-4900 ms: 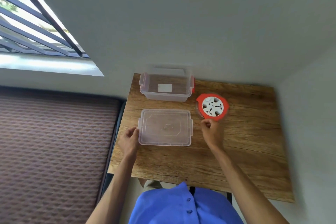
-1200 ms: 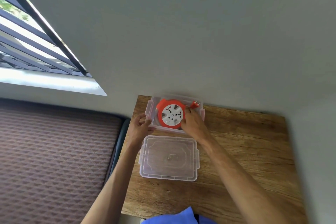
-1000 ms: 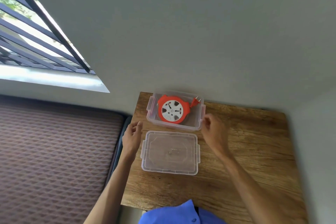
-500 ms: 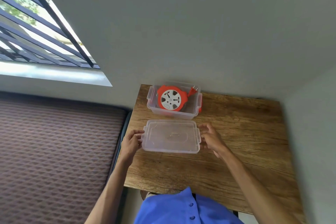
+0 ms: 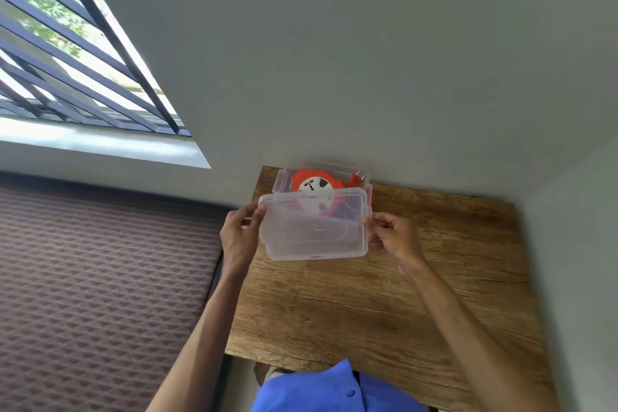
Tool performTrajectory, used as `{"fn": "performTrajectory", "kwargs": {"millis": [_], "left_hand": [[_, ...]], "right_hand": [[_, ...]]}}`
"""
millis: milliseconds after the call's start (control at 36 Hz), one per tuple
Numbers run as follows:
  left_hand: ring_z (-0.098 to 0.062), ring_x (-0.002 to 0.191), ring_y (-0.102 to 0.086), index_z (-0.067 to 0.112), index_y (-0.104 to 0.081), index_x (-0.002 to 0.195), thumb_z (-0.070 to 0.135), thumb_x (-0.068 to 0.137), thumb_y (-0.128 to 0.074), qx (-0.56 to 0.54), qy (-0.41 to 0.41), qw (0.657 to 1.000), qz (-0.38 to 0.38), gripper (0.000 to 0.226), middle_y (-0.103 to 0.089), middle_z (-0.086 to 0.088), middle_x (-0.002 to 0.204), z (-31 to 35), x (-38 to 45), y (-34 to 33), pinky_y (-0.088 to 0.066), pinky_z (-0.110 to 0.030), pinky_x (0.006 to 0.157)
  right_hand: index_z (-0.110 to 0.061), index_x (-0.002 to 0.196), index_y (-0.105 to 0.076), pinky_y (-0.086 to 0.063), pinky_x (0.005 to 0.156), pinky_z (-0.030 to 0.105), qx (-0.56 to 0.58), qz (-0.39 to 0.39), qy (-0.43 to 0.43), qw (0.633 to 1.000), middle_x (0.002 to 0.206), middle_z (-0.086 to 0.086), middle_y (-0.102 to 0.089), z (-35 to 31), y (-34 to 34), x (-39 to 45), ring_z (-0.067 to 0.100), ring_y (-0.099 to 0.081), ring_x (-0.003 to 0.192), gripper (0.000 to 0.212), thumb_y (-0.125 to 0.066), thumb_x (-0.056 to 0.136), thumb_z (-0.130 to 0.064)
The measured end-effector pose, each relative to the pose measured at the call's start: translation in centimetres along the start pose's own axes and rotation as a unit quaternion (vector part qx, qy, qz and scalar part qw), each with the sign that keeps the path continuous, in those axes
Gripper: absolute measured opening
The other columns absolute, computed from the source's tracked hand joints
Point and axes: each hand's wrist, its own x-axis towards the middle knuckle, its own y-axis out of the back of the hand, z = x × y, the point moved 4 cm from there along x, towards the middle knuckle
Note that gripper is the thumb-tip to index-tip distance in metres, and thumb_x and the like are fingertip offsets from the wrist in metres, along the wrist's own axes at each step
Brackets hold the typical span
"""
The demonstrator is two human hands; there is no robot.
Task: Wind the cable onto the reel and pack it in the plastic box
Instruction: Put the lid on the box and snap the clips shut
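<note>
Up at the far edge of the bench, right against the wall, the plastic box sits open with the orange reel already inside, lying flat with its white face up. The plug pokes up in the box's right end, so the winding looks done to me.

What's left is the lid. It's held up off the bench, a bit nearer to the person than the box, and its far edge already overlaps the box's near side. Long axis runs left to right, same as the box, so I'd guess it just needs to go forward and down, no turning. The plug sticking up might catch it though.

Left hand is pinched on the lid's left short edge, right hand on the right short edge, fingers curled round the rim, both arms reaching out about evenly. Neither hand is clearly closer to the box. Off to the left there's a bed with a brown patterned mattress.
</note>
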Motion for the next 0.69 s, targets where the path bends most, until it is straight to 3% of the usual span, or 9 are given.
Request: {"fn": "performTrajectory", "kwargs": {"millis": [139, 194, 250, 306, 389, 500, 611, 694], "left_hand": [[-0.011, 0.108, -0.073, 0.025, -0.08, 0.139, 0.047, 0.107, -0.073, -0.048, 0.013, 0.999, 0.005, 0.039, -0.071, 0.001, 0.127, 2.5, 3.0, -1.4, -0.061, -0.038, 0.102], [-0.011, 0.113, -0.068, 0.03, -0.074, 0.148, 0.046, 0.111, -0.067, -0.021, 0.003, 0.999, -0.025, 0.041, -0.069, 0.004, 0.129, 3.7, 4.4, -2.2, -0.053, -0.034, 0.106], [-0.009, 0.112, -0.066, 0.039, -0.07, 0.151, 0.04, 0.115, -0.062, 0.016, -0.025, 0.998, -0.062, 0.037, -0.069, 0.006, 0.118, 4.8, 5.7, -3.1, -0.051, -0.033, 0.101], [-0.007, 0.104, -0.072, 0.041, -0.074, 0.145, 0.033, 0.115, -0.06, 0.041, -0.044, 0.994, -0.091, 0.034, -0.073, 0.003, 0.107, 5.5, 7.2, -4.0, -0.056, -0.037, 0.091], [-0.032, 0.11, -0.075, 0.021, -0.081, 0.134, 0.027, 0.115, -0.061, 0.103, -0.045, 0.988, -0.109, 0.029, -0.079, -0.012, 0.112, 5.5, 8.9, -4.9, -0.058, -0.05, 0.1], [-0.039, 0.093, -0.071, 0.009, -0.08, 0.105, 0.024, 0.115, -0.058, 0.174, -0.023, 0.977, -0.118, 0.028, -0.075, -0.012, 0.085, 4.7, 11.0, -6.8, -0.055, -0.051, 0.098], [-0.048, 0.104, -0.068, 0.009, -0.076, 0.094, 0.019, 0.113, -0.061, 0.187, 0.015, 0.978, -0.088, 0.026, -0.067, -0.012, 0.079, 3.8, 11.9, -8.0, -0.046, -0.046, 0.101], [-0.05, 0.108, -0.067, 0.001, -0.08, 0.101, 0.02, 0.113, -0.062, 0.189, 0.025, 0.978, -0.079, 0.029, -0.07, -0.014, 0.077, 3.5, 12.2, -8.6, -0.043, -0.045, 0.102]], "right_hand": [[-0.04, 0.093, -0.073, -0.051, 0.055, 0.005, -0.059, 0.046, 0.062, 0.995, 0.082, -0.019, -0.077, -3.1, -0.6, 1.7, -0.013, -0.071, 0.075, 0.009, -0.079, 0.097, -0.035], [-0.031, 0.096, -0.074, -0.048, 0.051, 0.005, -0.081, 0.069, 0.063, 0.992, 0.085, -0.016, -0.076, -3.8, -0.6, 2.7, -0.014, -0.069, 0.072, 0.01, -0.075, 0.1, -0.04], [-0.024, 0.096, -0.077, -0.049, 0.049, 0.008, -0.101, 0.089, 0.057, 0.989, 0.083, -0.012, -0.078, -3.7, -0.5, 3.8, -0.006, -0.072, 0.07, 0.021, -0.074, 0.1, -0.044], [-0.019, 0.096, -0.081, -0.057, 0.056, 0.018, -0.121, 0.101, 0.048, 0.986, 0.082, -0.008, -0.08, -3.4, -0.5, 5.3, 0.006, -0.075, 0.069, 0.027, -0.075, 0.098, -0.046], [-0.014, 0.094, -0.083, -0.064, 0.071, 0.038, -0.14, 0.14, 0.036, 0.98, 0.081, -0.004, -0.08, -2.7, -0.2, 6.7, 0.016, -0.076, 0.074, 0.03, -0.079, 0.094, -0.044], [-0.015, 0.085, -0.082, -0.059, 0.064, 0.033, -0.162, 0.172, 0.036, 0.971, 0.071, -0.007, -0.076, -2.2, -0.6, 8.0, 0.01, -0.072, 0.065, 0.027, -0.084, 0.089, -0.042], [-0.015, 0.089, -0.082, -0.058, 0.059, 0.029, -0.141, 0.183, 0.042, 0.972, 0.075, -0.008, -0.077, -1.9, -1.7, 8.3, 0.008, -0.073, 0.066, 0.022, -0.086, 0.089, -0.036], [-0.016, 0.09, -0.08, -0.057, 0.057, 0.018, -0.133, 0.206, 0.046, 0.968, 0.076, -0.012, -0.075, -1.7, -2.1, 8.1, 0.004, -0.072, 0.067, 0.022, -0.086, 0.089, -0.037]]}}
